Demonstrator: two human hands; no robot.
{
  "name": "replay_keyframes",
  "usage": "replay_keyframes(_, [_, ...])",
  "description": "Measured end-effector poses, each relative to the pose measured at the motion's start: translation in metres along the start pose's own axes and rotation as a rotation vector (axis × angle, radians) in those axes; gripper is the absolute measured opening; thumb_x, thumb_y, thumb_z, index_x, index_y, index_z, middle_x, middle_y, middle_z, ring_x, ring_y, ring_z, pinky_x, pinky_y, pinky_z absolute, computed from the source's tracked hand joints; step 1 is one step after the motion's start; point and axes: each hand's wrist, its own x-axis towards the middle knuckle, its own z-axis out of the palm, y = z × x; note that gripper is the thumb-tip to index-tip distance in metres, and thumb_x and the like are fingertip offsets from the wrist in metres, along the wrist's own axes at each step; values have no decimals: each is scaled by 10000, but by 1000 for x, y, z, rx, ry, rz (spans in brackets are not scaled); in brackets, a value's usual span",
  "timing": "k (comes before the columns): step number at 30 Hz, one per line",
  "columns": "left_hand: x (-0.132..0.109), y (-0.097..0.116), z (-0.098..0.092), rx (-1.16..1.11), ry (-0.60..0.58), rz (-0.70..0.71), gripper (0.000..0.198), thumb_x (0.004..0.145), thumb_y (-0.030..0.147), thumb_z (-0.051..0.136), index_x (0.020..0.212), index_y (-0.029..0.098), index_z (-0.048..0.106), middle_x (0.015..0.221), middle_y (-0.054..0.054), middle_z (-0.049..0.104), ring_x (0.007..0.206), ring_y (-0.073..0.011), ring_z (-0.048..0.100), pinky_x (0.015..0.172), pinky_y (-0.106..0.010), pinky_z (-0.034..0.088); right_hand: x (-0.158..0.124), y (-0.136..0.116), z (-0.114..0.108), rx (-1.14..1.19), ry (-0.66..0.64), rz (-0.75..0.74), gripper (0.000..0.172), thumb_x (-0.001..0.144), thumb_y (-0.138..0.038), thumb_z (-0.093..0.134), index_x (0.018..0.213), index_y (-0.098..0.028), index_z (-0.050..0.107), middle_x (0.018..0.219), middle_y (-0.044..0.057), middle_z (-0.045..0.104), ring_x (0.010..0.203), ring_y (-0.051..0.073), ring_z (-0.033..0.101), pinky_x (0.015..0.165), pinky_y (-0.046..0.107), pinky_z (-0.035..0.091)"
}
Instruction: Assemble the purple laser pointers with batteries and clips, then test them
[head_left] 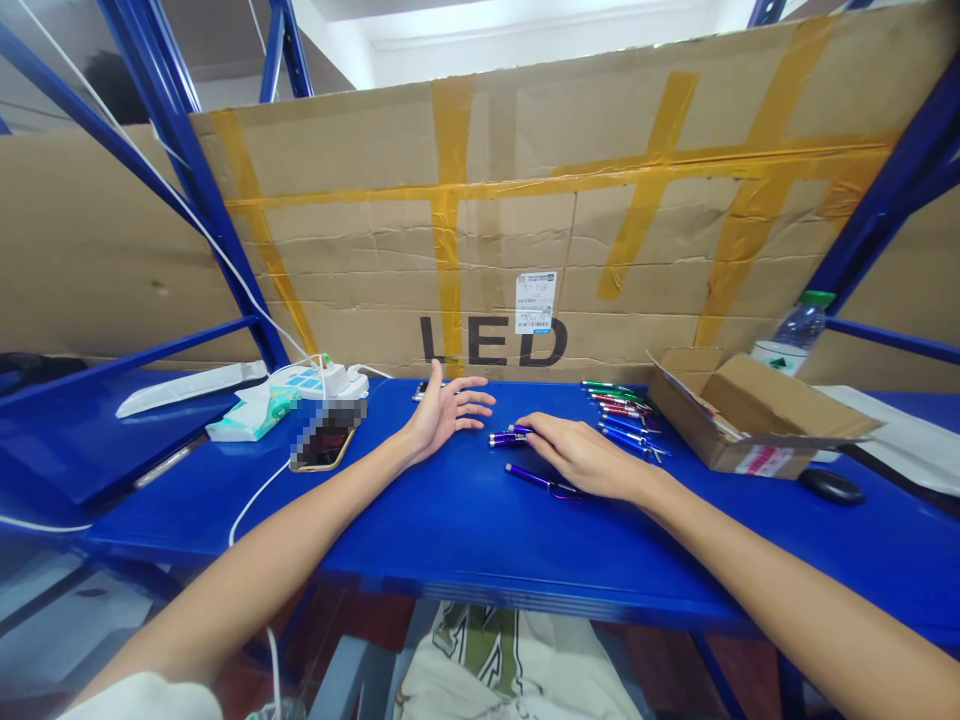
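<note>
Palm turned sideways and fingers spread, my left hand (448,408) is held over the blue table with nothing in it. My right hand (574,452) has its thumb and fingers closed on a shiny purple pen (517,429), whose far part is hidden under the fingers. Another purple pen (504,440) lies right beside that one, close to the fingertips. Nearer to me, a separate purple pen (529,475) rests on the table, its clip end partly below my right hand. Right of that hand is a row of green pens (606,386), red pens (626,410) and blue pens (630,440).
An open cardboard box (720,425) stands at the right, with a black mouse (831,486) before it and a bottle (799,325) behind. At the left are a phone (326,445), a tissue pack (251,415) and a power strip (319,380). A large cardboard sheet (360,260) closes the back.
</note>
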Motion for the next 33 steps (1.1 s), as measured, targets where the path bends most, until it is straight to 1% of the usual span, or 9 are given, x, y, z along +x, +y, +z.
replay_keyframes(5, [1, -1, -1, 16, 6, 8, 956, 975, 887, 184, 1274, 129, 683, 1132, -193, 763, 967, -266, 730, 789, -337, 582, 2, -2, 0, 14, -55, -22, 307, 1156, -386, 381, 1275, -234, 620, 1250, 107, 747, 1110, 291, 721, 950, 448, 549])
replay_keyframes(9, [2, -1, -1, 30, 30, 7, 944, 986, 873, 172, 1265, 132, 686, 1128, -186, 763, 964, -258, 729, 784, -328, 581, 3, 1, 5, -14, -99, -70, 298, 1149, -402, 435, 1193, -229, 674, 1158, 98, 752, 1060, 281, 701, 948, 432, 535])
replay_keyframes(12, [2, -1, -1, 35, 34, 8, 946, 986, 873, 165, 1262, 134, 688, 1133, -185, 764, 969, -258, 727, 780, -326, 581, 5, 4, 10, -101, -38, -82, 353, 1159, -334, 367, 1204, -211, 695, 1103, 120, 718, 1033, 289, 642, 940, 446, 518])
replay_keyframes(16, [3, -3, -2, 50, 42, 10, 936, 991, 869, 164, 1259, 143, 690, 1132, -176, 765, 967, -250, 726, 775, -315, 581, 6, 6, 14, -194, -3, -114, 338, 1134, -264, 417, 1363, -231, 663, 1206, 139, 675, 1029, 300, 565, 901, 447, 500])
replay_keyframes(21, [3, -3, -2, 60, 49, 18, 953, 977, 885, 181, 1274, 132, 682, 1138, -188, 763, 973, -258, 725, 766, -316, 580, 6, 11, 16, -128, -2, -89, 119, 1094, -267, 556, 1110, -223, 666, 1135, 111, 693, 1025, 290, 560, 901, 430, 480])
replay_keyframes(24, [3, -3, -2, 64, 52, 22, 949, 980, 881, 181, 1271, 129, 682, 1140, -191, 761, 976, -263, 723, 765, -321, 576, 5, 13, 15, -87, 2, -76, 155, 1109, -251, 502, 1161, -232, 646, 1115, 107, 697, 1014, 284, 574, 907, 436, 485])
replay_keyframes(28, [3, -2, -2, 58, 54, 22, 944, 988, 870, 162, 1264, 134, 684, 1133, -186, 760, 964, -256, 722, 762, -316, 575, 5, 12, 11, -4, 69, -68, 256, 1130, -284, 414, 1276, -225, 616, 1171, 130, 618, 1034, 270, 601, 931, 440, 517])
replay_keyframes(31, [3, -3, -3, 52, 44, 20, 932, 991, 867, 176, 1269, 136, 683, 1143, -189, 761, 971, -261, 725, 770, -325, 577, 4, 9, 8, 61, 96, -42, 178, 1114, -374, 482, 1186, -243, 580, 1170, 106, 599, 967, 239, 625, 904, 416, 539])
replay_keyframes(33, [3, -3, -3, 51, 38, 17, 928, 991, 866, 187, 1274, 134, 683, 1150, -194, 761, 978, -268, 726, 775, -333, 578, 3, 7, 6, 62, 102, -21, 159, 1100, -412, 509, 1110, -256, 534, 1084, 79, 628, 890, 232, 623, 843, 402, 540])
